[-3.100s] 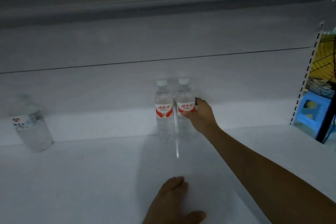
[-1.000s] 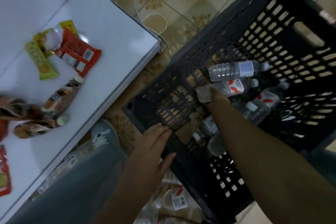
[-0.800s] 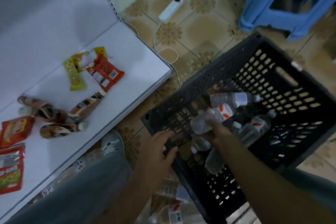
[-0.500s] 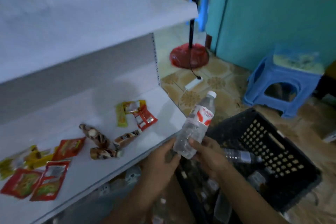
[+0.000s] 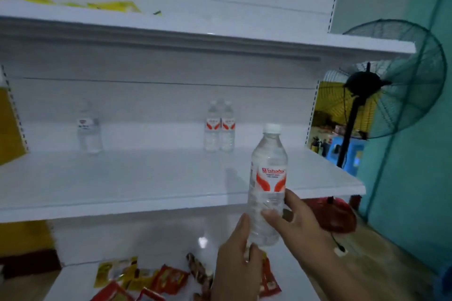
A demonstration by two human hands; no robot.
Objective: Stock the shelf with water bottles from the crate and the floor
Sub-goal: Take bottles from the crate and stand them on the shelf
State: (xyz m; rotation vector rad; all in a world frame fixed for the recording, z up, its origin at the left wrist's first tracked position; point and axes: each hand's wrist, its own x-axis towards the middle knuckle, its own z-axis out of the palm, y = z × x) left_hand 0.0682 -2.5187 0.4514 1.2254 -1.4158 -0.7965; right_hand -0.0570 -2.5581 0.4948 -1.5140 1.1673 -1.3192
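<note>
Fingers of the right hand curl round the lower body of a water bottle, while the left hand grips its base from below. It stands upright in front of the middle shelf. Far back on that shelf two bottles touch; a third bottle stands well apart to the left. Snack packets lie on the lowest shelf

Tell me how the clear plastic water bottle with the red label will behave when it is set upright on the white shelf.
The clear plastic water bottle with the red label looks full, so probably heavy for its size. Tall and narrow, it may tip if nudged. Its thin wall likely dents under the left hand and right hand.
</note>
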